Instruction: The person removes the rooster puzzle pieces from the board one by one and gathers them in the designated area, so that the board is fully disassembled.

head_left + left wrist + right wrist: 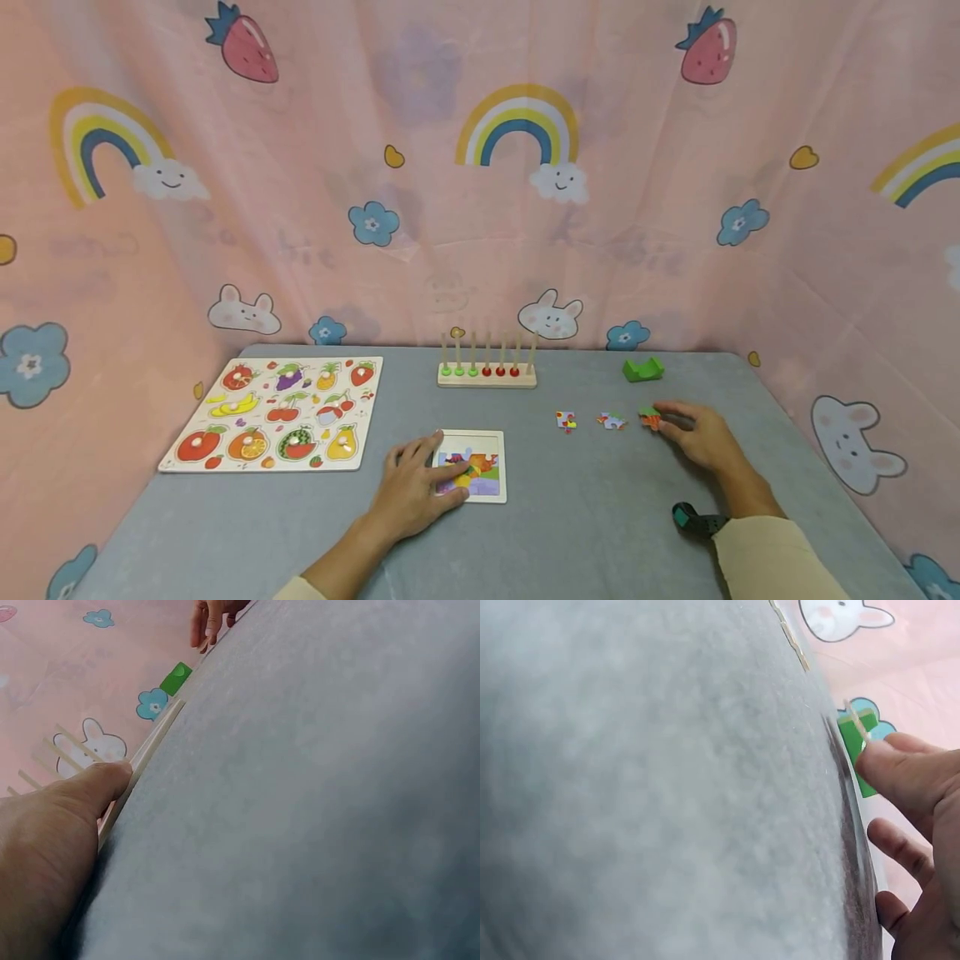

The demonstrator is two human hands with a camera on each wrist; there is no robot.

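Note:
My left hand (411,492) rests on the left part of a small wooden-framed jigsaw puzzle (501,467), its index finger stretched across the picture. In the left wrist view, the thumb of that hand (45,847) lies on the edge of the pale frame (154,742). At the right, my right hand (708,442) pinches a red-orange and green jigsaw piece (649,418) between thumb and fingers. The right wrist view shows the piece (856,720) edge-on above the thumb of the right hand (922,787). Two loose pieces, one multicoloured (566,421) and one bluish (612,422), lie left of it.
A fruit knob-puzzle board (258,433) lies on the left of the grey table (570,533). At the back stand a wooden peg rack (487,380) with green and red beads and a green curved block (643,370). A pink printed curtain (420,275) surrounds the table.

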